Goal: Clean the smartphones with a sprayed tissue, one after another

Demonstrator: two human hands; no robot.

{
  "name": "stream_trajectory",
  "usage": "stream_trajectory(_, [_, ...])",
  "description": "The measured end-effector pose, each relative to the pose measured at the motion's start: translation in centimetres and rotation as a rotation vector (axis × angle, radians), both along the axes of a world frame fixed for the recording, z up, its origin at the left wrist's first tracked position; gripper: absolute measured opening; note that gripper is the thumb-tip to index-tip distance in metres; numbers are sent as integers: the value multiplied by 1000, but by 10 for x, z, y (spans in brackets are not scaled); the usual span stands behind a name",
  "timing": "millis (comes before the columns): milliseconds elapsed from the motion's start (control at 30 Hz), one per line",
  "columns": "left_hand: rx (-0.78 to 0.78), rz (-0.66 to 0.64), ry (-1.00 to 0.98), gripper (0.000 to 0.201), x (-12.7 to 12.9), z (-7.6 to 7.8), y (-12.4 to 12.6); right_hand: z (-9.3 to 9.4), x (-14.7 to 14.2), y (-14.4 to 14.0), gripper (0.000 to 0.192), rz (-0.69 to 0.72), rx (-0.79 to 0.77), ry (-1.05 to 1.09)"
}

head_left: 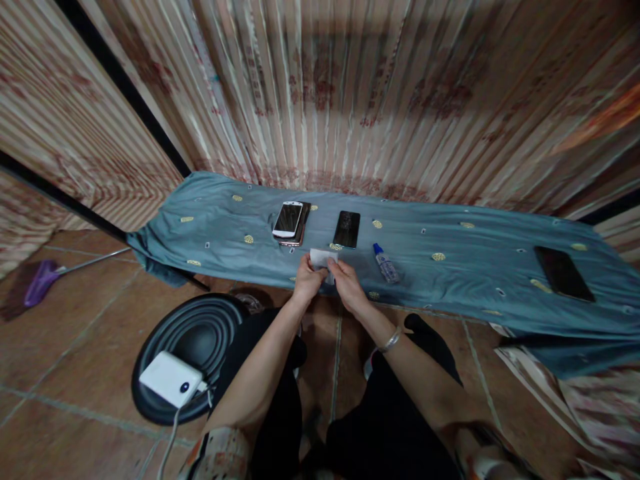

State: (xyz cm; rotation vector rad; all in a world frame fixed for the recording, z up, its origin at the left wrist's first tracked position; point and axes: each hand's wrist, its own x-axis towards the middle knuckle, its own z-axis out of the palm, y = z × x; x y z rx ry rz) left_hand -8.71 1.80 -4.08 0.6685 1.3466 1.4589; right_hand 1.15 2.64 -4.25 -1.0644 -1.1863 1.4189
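Note:
My left hand (pixel 307 279) and my right hand (pixel 347 283) both hold a small white cloth (pixel 323 258) between them, just above the near edge of a low surface draped in blue-green fabric (pixel 450 263). Beyond the cloth lies a black phone (pixel 347 229), screen up. To its left a white phone (pixel 289 219) rests on top of another phone. A small clear bottle with a blue cap (pixel 385 262) lies on its side just right of my right hand. A silver bracelet (pixel 390 341) is on my right wrist.
Another dark phone (pixel 563 273) lies far right on the fabric. On the tiled floor at lower left, a white power bank (pixel 171 379) with a cable sits on a round black object (pixel 193 347). A purple broom (pixel 43 280) lies at far left. Patterned curtains hang behind.

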Motion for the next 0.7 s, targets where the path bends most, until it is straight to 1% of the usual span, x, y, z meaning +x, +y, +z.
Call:
stream_trajectory(67, [25,-5,64,51,-2,-5,1,-2,-1,-2,52,-16,-23,13])
stream_trajectory(167, [64,-37,145,56,-3,-10,-1,0,3,-2,48,-15,-67,81])
stream_trajectory(267, [60,-61,139,64,-3,-12,-5,7,10,2,43,-3,-137,237])
stream_trajectory(367, [18,-30,144,64,-5,-10,-4,14,21,11,31,-9,-183,373])
stream_trajectory(467, [6,39,166,58,-19,-2,6,17,32,23,19,-73,-209,423])
stream_trajectory(567, [46,112,227,56,-44,13,25,18,40,32,15,-104,-195,414])
stream_trajectory(633, [110,146,371,60,-64,24,41,18,42,35,16,-86,-178,410])
stream_trajectory(700, [113,169,531,72,-80,31,57,19,42,35,15,-67,-189,436])
